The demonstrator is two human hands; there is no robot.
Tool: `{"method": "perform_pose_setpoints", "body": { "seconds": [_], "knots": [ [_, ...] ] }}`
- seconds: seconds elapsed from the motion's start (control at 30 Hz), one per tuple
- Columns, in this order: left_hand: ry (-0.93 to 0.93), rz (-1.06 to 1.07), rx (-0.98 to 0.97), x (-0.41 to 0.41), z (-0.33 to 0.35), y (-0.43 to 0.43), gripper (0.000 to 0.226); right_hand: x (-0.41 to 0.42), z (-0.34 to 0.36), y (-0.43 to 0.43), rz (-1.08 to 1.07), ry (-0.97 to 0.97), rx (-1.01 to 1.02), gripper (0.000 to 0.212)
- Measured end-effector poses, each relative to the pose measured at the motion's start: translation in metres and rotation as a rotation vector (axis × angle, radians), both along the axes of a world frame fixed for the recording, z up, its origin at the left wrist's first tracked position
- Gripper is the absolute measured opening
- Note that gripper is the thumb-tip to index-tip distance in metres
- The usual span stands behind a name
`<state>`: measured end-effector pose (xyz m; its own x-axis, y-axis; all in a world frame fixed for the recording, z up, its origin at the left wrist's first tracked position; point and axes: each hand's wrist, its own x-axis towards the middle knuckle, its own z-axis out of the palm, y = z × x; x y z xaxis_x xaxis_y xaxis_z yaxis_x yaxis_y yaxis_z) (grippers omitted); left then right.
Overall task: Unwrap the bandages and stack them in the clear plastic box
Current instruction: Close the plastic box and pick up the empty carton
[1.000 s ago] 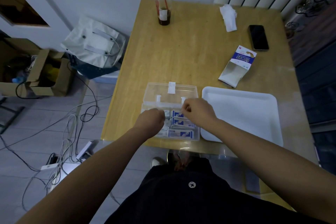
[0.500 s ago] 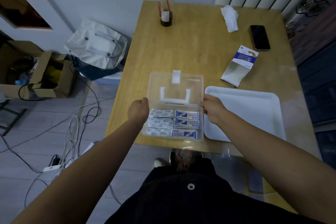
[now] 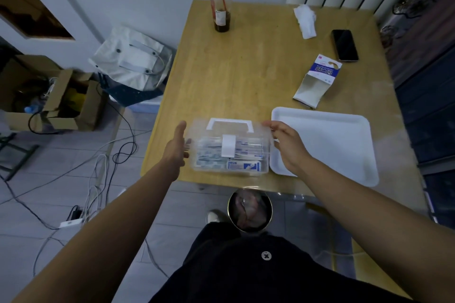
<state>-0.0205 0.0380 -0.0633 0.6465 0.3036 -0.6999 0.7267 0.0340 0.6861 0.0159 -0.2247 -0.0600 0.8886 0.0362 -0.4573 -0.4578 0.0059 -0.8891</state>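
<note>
Head view: the clear plastic box (image 3: 194, 130) sits at the near edge of the wooden table (image 3: 246, 76), just below the middle of the frame, with its lid (image 3: 258, 134) lying down over it. A white handle (image 3: 230, 124) runs along the lid's upper side and a white latch (image 3: 228, 146) hangs over the middle. Through the plastic, wrapped bandages (image 3: 243, 165) show stacked inside, some blue and white. The left hand (image 3: 176, 147) lies against the box's left wall, fingers straight and held together, thumb raised. The right hand (image 3: 288, 147) is at the box's upper right corner, its fingertips pinching the lid's edge. Just right of the box, touching or nearly so, lies a white tray (image 3: 325, 145). Above the tray an opened bandage carton (image 3: 317, 81) lies on its side, and further up the frame are a dark phone (image 3: 344, 45) and a crumpled tissue (image 3: 305, 21). A plastic cup (image 3: 220, 7) with a red straw stands at the table's top edge. A round bin (image 3: 250, 211) shows below the table's near edge.
</note>
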Motion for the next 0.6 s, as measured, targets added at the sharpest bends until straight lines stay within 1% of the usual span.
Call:
{"method": "perform_pose_setpoints", "body": {
  "seconds": [0.1,0.17,0.2,0.27,0.33,0.43,0.53,0.6],
  "knots": [
    [0.011,-0.026,0.032,-0.018,-0.001,-0.005,0.070,-0.009,0.005,-0.006,0.068,0.008,-0.036,0.041],
    [0.010,-0.003,0.017,-0.030,-0.001,-0.012,0.065,-0.016,0.006,-0.009,0.134,0.004,-0.061,0.037],
    [0.018,-0.005,0.027,-0.032,-0.003,-0.016,0.066,-0.018,0.006,-0.009,0.165,0.006,-0.067,0.033],
    [0.065,0.029,0.035,-0.044,-0.006,-0.029,0.077,-0.027,0.004,-0.012,0.219,0.006,-0.080,0.028],
    [0.122,0.097,-0.059,-0.052,-0.008,-0.043,0.084,-0.034,-0.001,-0.013,0.267,-0.007,-0.106,0.039],
    [0.117,0.154,-0.201,-0.057,-0.009,-0.058,0.082,-0.039,-0.005,-0.010,0.395,-0.042,-0.242,0.063],
    [0.058,0.203,-0.208,-0.054,-0.006,-0.066,0.075,-0.039,-0.005,-0.003,0.447,-0.130,-0.418,0.066],
    [0.048,0.223,-0.188,-0.052,-0.005,-0.068,0.074,-0.037,0.000,0.002,0.485,-0.222,-0.639,0.071]
  ]
}}
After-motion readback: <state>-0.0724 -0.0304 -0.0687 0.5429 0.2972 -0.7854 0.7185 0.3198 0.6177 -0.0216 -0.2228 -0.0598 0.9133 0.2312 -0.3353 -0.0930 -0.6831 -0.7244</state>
